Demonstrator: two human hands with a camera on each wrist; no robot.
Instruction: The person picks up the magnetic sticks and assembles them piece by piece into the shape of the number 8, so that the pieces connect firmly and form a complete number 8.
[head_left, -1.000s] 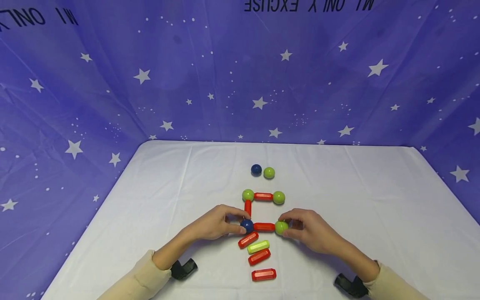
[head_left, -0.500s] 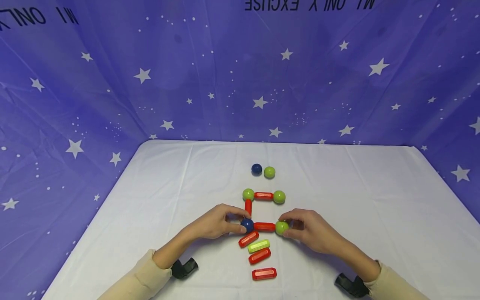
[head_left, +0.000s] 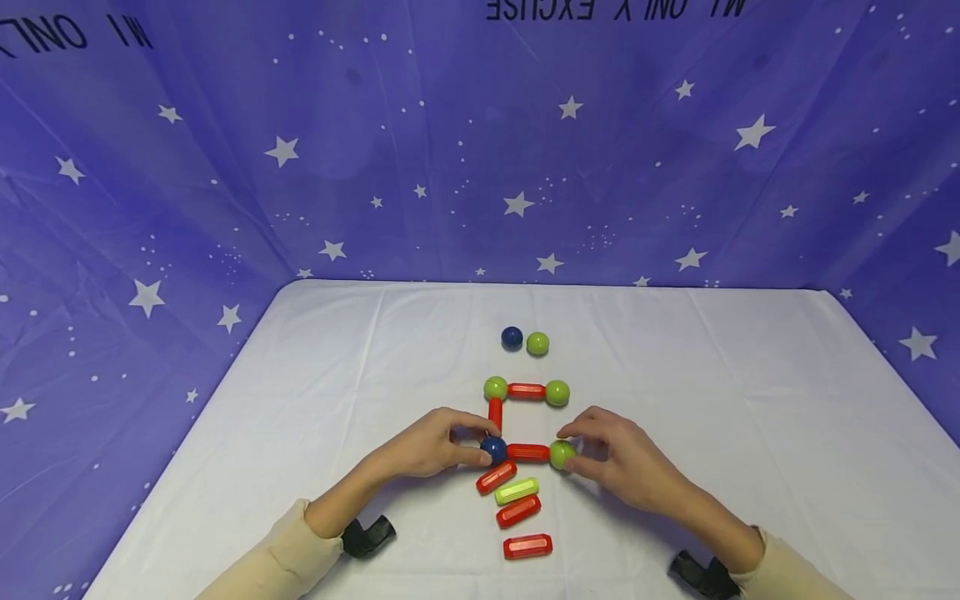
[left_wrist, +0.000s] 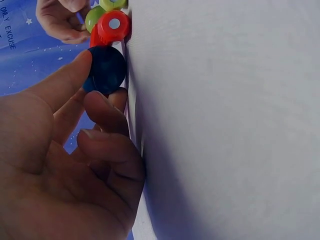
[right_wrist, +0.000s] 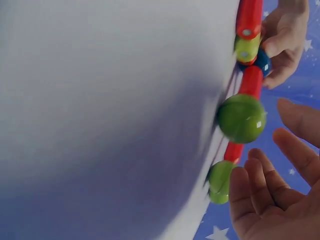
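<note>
My left hand (head_left: 435, 446) pinches a dark blue ball (left_wrist: 108, 70) between thumb and fingers. A red rod (head_left: 528, 452) joins that ball to a green ball (right_wrist: 242, 119) on the right. My right hand (right_wrist: 280, 175) is spread beside the green ball, its fingertips apart from it in the right wrist view. From the blue ball another red rod (head_left: 495, 414) runs back to a second green ball (head_left: 496, 388). A further red rod (head_left: 527, 391) links this one to a third green ball (head_left: 557, 392), so the joined pieces form a shape with its right side unjoined.
Behind the shape lie a loose blue ball (head_left: 512, 337) and a loose green ball (head_left: 537, 343). In front are a yellow-green rod (head_left: 517, 491) and red rods (head_left: 518, 511), several in all. The white-covered table (head_left: 360, 350) meets a purple starry cloth (head_left: 420, 167).
My right hand has let go of the front green ball, its fingers lifting and spreading slightly. My left hand still holds the blue ball, and the pieces have stayed in place.
</note>
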